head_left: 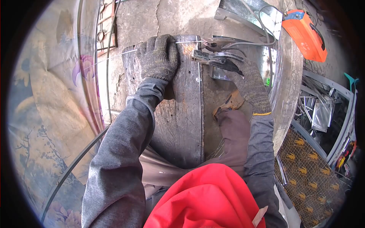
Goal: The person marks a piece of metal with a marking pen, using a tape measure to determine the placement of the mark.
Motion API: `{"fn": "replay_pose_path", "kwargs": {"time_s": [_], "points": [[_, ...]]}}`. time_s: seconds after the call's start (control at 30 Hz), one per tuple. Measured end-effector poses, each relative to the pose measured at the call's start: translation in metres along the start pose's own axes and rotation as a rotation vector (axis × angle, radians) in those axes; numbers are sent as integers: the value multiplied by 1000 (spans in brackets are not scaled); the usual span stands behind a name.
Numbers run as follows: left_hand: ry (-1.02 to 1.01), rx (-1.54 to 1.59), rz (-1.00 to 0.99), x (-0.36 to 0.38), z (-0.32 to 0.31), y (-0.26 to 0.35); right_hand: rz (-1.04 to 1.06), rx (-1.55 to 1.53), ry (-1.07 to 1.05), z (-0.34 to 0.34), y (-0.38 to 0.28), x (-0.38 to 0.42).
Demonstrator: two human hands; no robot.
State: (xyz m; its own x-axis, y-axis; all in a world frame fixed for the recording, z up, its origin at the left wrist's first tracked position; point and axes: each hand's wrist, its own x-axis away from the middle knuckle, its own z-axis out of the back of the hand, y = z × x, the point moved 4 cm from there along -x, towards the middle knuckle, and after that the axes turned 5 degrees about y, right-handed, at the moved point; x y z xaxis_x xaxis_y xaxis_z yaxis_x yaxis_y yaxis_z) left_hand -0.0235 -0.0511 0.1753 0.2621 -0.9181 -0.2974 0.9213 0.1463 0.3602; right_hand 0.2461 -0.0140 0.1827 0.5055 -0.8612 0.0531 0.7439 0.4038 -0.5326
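Fingers of the right hand (251, 81) grip a clamp (207, 57); those of the left hand (159, 57) cover a rod (186, 41), grip unclear; light pressure could let it slip.

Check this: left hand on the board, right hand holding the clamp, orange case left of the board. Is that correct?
Not quite: the orange case is right of the board, as the head view shows. The left hand is on the board and the right hand holds the clamp.

Rod (186, 41) across far end of plank (178, 121); draped sheet (45, 125) left; handled machine (302, 36) beyond, far right.
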Motion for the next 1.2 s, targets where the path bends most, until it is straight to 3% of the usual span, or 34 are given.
{"fn": "replay_pose_path", "kwargs": {"time_s": [0.47,0.53,0.57,0.67,0.77,0.8,0.97,1.0,1.07,1.1,1.17,1.2], "points": [[-14,-15,9,3,1,3,13,-47,20,-5,7,-2],[-111,251,301,13,-9,-5,-128,-184,-65,2,0,-4],[-111,251,302,14,-11,-7,-97,-196,-21,2,-1,-4],[-81,137,155,10,-8,-7,-80,-52,-5,-4,4,-2],[-49,22,9,3,-2,-5,-11,-225,46,9,-9,-3],[-38,-16,-39,1,0,-3,-42,-156,4,1,1,-2],[-46,-51,-13,3,-5,-6,-3,-105,-20,12,-8,-7],[-42,-87,-79,3,-5,-4,-3,-105,-20,13,-11,-5],[-36,-122,-145,4,-6,0,-185,-515,-46,11,-11,-2],[-15,-78,-97,2,0,5,-185,-515,-47,10,-8,-1],[-22,13,1,-3,13,12,29,-93,19,11,-5,1],[-25,15,1,-2,10,10,27,-92,17,9,-2,2]]}}
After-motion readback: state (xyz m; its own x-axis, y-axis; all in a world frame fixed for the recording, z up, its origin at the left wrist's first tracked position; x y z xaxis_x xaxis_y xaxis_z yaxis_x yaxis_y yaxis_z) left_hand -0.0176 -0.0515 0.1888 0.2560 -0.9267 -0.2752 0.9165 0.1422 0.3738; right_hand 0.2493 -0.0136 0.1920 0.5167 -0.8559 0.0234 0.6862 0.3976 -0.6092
